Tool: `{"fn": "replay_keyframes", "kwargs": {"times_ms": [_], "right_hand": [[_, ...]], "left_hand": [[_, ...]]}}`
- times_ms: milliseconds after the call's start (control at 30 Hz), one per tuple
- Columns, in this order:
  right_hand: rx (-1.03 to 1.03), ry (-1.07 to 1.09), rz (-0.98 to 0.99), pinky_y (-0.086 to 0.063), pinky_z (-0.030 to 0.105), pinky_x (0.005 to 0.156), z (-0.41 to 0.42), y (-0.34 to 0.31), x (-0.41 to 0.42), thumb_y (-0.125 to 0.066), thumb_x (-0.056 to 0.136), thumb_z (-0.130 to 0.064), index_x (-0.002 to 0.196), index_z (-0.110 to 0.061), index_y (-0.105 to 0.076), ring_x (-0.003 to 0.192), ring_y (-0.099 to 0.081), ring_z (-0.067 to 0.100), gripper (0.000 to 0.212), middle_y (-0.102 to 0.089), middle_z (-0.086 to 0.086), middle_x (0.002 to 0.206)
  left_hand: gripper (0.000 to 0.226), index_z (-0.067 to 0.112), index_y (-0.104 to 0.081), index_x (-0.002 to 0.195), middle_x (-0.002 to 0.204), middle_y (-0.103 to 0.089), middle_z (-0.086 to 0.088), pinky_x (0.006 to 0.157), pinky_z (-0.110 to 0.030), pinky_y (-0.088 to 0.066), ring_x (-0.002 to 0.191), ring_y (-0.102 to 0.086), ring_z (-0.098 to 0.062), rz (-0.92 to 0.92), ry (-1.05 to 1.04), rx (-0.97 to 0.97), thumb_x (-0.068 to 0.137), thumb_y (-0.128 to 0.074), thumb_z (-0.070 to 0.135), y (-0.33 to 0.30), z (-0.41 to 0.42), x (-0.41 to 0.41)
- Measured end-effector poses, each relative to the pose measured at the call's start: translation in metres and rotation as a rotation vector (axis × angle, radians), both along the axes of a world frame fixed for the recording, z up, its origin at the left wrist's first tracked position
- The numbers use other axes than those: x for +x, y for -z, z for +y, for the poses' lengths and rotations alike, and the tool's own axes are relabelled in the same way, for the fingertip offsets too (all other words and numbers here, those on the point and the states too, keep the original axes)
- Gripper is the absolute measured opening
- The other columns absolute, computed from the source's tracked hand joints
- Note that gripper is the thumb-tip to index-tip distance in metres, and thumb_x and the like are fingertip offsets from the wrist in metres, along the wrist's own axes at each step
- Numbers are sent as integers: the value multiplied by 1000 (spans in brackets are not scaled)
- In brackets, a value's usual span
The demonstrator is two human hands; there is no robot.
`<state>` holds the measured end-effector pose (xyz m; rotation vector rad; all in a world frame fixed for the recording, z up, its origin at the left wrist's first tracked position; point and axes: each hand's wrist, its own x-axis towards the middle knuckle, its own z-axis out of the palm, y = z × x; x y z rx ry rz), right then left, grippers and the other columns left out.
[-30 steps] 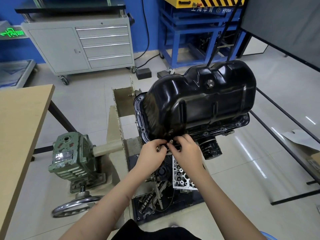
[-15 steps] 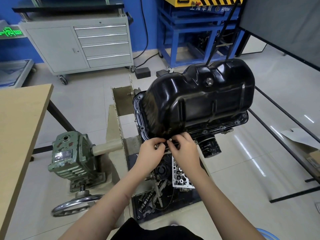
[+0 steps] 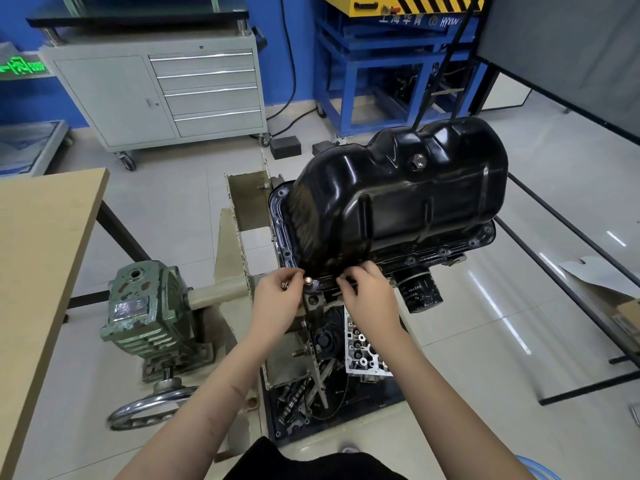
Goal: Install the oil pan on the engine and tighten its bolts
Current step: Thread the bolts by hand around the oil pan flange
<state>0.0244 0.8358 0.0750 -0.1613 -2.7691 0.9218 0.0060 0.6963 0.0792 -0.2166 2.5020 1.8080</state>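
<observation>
While the black oil pan (image 3: 398,199) is seen from the head camera seated upside-up on the inverted engine (image 3: 349,327), its flange (image 3: 446,249) lying along the block's sealing face on the engine stand (image 3: 239,237), both hands are gathered at the flange's near corner. A small copper-coloured bolt (image 3: 286,285) is pinched in the curled fingers of the left hand (image 3: 277,299), and a second bolt (image 3: 307,280) is seen standing at the flange edge just beside those fingertips. The right hand (image 3: 369,294) is curled over the flange close by, its fingertips pressed around what appears to be another fastener (image 3: 341,277), though the thing itself is too small to be made out for certain. The two hands are held near each other but not touching. Bolt holes further along the flange toward the oil filter (image 3: 420,292) appear unfilled. The step in hand is judged to be the hand-starting of the pan bolts, with tightening not yet begun. For the next move, each bolt would need to be set square in its hole and threaded by fingertip, the pan being kept aligned so that the remaining holes stay matched.
</observation>
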Motion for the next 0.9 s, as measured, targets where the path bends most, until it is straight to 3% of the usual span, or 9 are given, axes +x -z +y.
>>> {"fn": "replay_keyframes", "kwargs": {"times_ms": [133, 200, 267, 333, 433, 533, 600, 733, 900], "right_hand": [[62, -5, -17, -43, 29, 68, 0, 0, -1, -51, 93, -22, 103, -4, -63, 89, -58, 27, 24, -54, 8, 108], [106, 8, -26, -37, 26, 63, 0, -1, -2, -51, 93, -26, 101, -4, -61, 87, -58, 26, 26, -53, 7, 106], [136, 25, -26, -34, 25, 60, 0, 0, -3, -50, 93, -30, 99, -4, -59, 86, -58, 26, 28, -53, 8, 104], [162, 32, -37, -33, 25, 60, -1, 0, -4, -50, 93, -34, 100, -5, -58, 87, -58, 26, 32, -52, 8, 105], [177, 48, -52, -36, 25, 62, 0, -5, -1, -51, 90, -42, 105, -6, -56, 88, -57, 24, 39, -50, 6, 106], [-25, -12, 135, -44, 27, 63, -5, -13, 16, -62, 86, -34, 104, -7, -63, 77, -58, 17, 33, -54, 2, 97], [-253, -143, 189, -49, 28, 66, -15, -21, 28, -65, 83, -29, 104, -13, -68, 72, -54, 6, 26, -53, -9, 90], [-325, -230, 45, -49, 28, 85, -31, -32, 38, -64, 83, -24, 111, -16, -66, 93, -55, 5, 30, -45, -19, 94], [-457, -148, 48, -50, 26, 85, -35, -35, 45, -67, 80, -12, 99, -11, -71, 91, -54, -6, 20, -53, -11, 96]], "left_hand": [[16, 16, -67, 98, 70, -55, 11, 51, -12, -32, 52, -48, 2, 117, 114, -303, 89, -53, 19, 7, -6, -1], [21, 13, -67, 103, 79, -62, 5, 57, -12, -33, 61, -52, -2, 144, 144, -372, 89, -54, 22, 7, -6, -2], [23, 14, -66, 105, 88, -67, 0, 65, -21, -38, 67, -53, -10, 156, 171, -431, 90, -54, 25, 7, -6, -2], [21, 14, -66, 103, 84, -66, 2, 64, -21, -36, 68, -52, -8, 181, 171, -430, 90, -53, 25, 5, -6, -1], [16, 15, -66, 91, 65, -56, 10, 53, -20, -35, 54, -49, -3, 122, 82, -210, 92, -51, 22, -1, -6, 3], [24, 8, -59, 86, 46, -44, 4, 31, -12, -20, 28, -30, -5, -287, -56, 503, 96, -43, 23, -16, -1, 6], [28, 7, -54, 83, 40, -42, 4, 29, -7, -15, 24, -25, -4, -481, -59, 786, 98, -38, 24, -26, 5, 9], [37, 11, -59, 80, 36, -42, 5, 28, -8, -18, 25, -28, -4, -495, 19, 711, 99, -34, 31, -33, 15, 16], [42, 13, -60, 69, 36, -43, 3, 30, -7, -19, 25, -27, -5, -458, 14, 654, 98, -37, 32, -33, 15, 22]]}}
